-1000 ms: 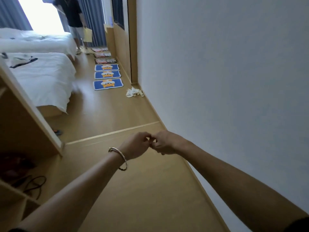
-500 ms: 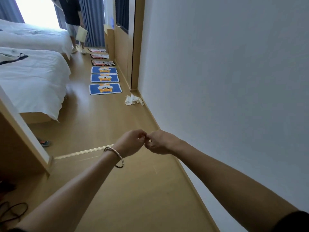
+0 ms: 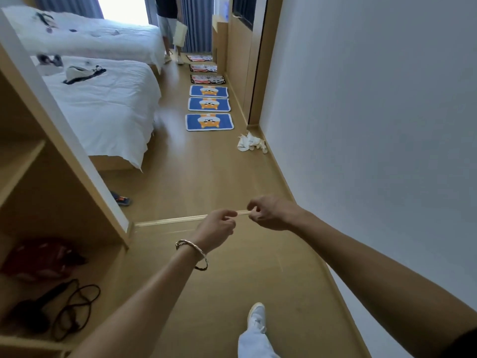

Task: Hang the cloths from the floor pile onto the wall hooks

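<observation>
Two bare hands are in the middle of the frame, above the wooden floor (image 3: 206, 177). The left hand (image 3: 219, 226) has its fingers curled in, with the thumb laid against the forefinger. The right hand (image 3: 273, 214) is curled the same way. The two hands are near each other but apart. No thing is visible in either of them, and I cannot tell if something very thin is pinched. One silver metal bracelet (image 3: 192, 254) sits on the left wrist.

One small pile of crumpled white cloths (image 3: 251, 143) lies on the floor right of centre, touching the base of the plain white wall (image 3: 374, 125) and well apart from the hands.

Six rectangular floor mats lie in one row in the upper middle. The three nearer ones are blue mats with an orange cat (image 3: 209, 122). The three farther ones are dark mats (image 3: 207, 79) whose print is too small to read. Two beds with white covers (image 3: 103, 104) fill the upper left.

Another person (image 3: 169, 27) stands at the top edge, cut off above the waist. At the bottom edge, one white shoe (image 3: 256, 316) and a pale trouser leg show. The wooden open shelf unit (image 3: 51, 156) at the left is cut by the frame. In it are a blurred red thing (image 3: 36, 257) and a black cable (image 3: 74, 308).

Between the shelf unit and the wall, a bare strip of floor runs to the cloths.
</observation>
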The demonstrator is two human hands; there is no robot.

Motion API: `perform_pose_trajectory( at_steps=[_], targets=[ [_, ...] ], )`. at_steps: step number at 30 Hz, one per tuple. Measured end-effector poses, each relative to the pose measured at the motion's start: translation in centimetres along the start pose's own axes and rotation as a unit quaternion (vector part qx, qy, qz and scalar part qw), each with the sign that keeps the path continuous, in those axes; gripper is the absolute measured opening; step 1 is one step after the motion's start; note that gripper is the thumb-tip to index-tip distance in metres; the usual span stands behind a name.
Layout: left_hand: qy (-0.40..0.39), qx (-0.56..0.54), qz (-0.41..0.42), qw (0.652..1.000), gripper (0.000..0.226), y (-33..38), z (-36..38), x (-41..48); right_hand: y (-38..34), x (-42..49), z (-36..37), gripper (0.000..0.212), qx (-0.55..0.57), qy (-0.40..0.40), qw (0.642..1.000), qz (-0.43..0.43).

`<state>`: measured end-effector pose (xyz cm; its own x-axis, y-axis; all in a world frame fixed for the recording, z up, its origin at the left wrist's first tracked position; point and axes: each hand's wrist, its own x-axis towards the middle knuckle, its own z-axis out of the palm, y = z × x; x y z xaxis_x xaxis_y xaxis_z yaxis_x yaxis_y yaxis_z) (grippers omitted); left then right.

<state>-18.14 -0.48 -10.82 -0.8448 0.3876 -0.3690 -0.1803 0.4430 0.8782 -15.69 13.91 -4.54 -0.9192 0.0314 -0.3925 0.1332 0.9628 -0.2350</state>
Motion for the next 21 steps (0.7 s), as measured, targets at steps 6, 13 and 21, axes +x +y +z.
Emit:
perform_pose_trajectory(
  at_steps=[6,13,21],
  targets=[
    [0.047,-0.04,-0.028,0.998,0.031,0.9,-1.1,6.3,1.9,7.7,-1.0,0.036,0.08,0.002,0.995,-0.063],
    [0.062,0.03,-0.024,0.997,0.035,4.6,-0.6,16.1,7.8,17.3,-4.5,0.034,0.152,0.0,0.985,-0.08],
    [0.082,0.027,-0.039,0.995,0.037,7.1,-0.9,24.2,10.9,25.4,-6.3,0.034,0.177,-0.027,0.977,-0.113]
  ],
)
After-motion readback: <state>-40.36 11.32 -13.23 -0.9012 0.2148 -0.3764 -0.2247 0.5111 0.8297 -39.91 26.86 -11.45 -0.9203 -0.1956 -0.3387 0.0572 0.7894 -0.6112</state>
